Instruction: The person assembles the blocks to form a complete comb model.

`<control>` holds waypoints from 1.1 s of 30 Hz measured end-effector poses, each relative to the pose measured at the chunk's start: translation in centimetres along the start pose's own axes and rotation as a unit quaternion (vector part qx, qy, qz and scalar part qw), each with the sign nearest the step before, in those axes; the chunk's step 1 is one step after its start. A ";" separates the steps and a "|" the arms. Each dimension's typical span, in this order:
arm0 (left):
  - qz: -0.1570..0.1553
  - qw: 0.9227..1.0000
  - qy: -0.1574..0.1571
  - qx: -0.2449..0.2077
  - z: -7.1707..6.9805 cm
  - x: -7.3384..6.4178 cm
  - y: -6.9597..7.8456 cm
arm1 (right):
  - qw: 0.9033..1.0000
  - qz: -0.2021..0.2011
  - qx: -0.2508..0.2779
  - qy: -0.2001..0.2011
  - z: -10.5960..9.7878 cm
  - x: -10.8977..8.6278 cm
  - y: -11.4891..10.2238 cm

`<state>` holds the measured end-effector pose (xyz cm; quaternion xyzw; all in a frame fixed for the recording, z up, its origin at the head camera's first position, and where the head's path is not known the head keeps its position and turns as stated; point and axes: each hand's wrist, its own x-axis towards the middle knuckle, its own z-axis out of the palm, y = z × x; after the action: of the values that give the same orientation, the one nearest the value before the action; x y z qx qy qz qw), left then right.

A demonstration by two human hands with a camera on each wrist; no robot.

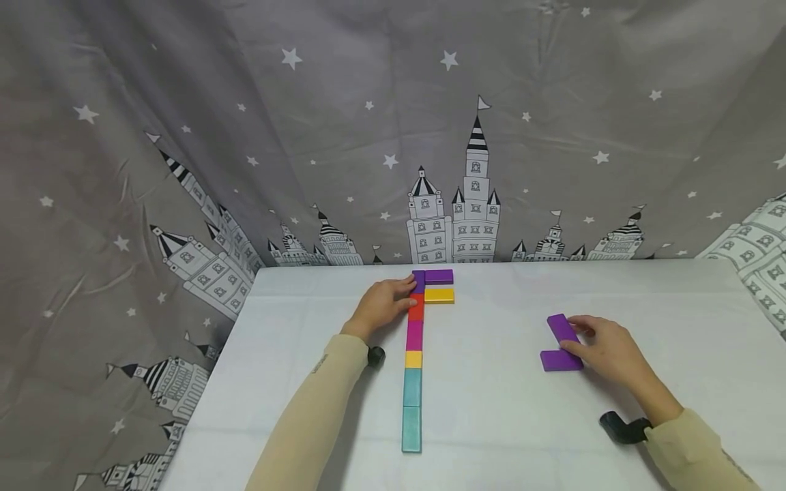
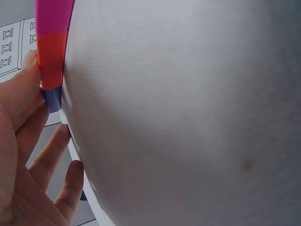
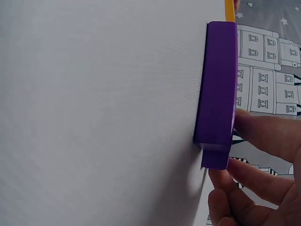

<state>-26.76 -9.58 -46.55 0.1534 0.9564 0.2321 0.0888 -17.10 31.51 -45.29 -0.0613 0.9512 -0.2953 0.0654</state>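
Observation:
My left hand (image 1: 382,304) is at the far end of a column of flat coloured blocks. Its fingertips touch the violet block (image 1: 419,282) and its thumb lies at the red block (image 1: 416,310); the other fingers extend loosely in the left wrist view. Below these in the column come a magenta block (image 1: 414,335), a small yellow block (image 1: 414,359) and two teal blocks (image 1: 412,429). Over on the right, my right hand (image 1: 608,349) pinches a slanted purple block (image 1: 560,327) between thumb and fingers. A second purple block (image 1: 555,361) lies crosswise against its near end.
From the column's far end, another purple block (image 1: 441,277) and a longer yellow block (image 1: 439,296) stick out to the right. All lie on a white-covered table (image 1: 485,409). Behind it hangs a grey curtain (image 1: 344,82) printed with castles and stars.

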 end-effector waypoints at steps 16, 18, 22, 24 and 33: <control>0.007 1.000 0.002 0.000 -0.2 0.1 0.1 | 0.996 -0.088 -0.007 0.001 -0.9 1.0 1.2; 0.007 1.000 0.001 -0.001 -0.2 0.1 0.0 | 0.996 -0.092 -0.011 0.000 -0.9 1.1 1.5; 0.006 1.000 0.002 0.001 -0.1 0.0 0.0 | 0.996 -0.087 -0.019 -0.007 -0.9 1.2 1.8; 0.006 1.000 0.003 0.001 -0.1 0.0 0.0 | 0.996 -0.082 -0.023 -0.007 -0.9 1.3 1.8; 0.002 1.000 0.001 -0.001 0.0 0.1 -0.2 | 0.997 -0.065 -0.028 -0.006 -0.8 1.1 1.5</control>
<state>-26.85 -9.69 -46.65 0.1548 0.9559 0.2336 0.0873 -18.47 33.00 -45.57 -0.1264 0.9527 -0.2718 0.0497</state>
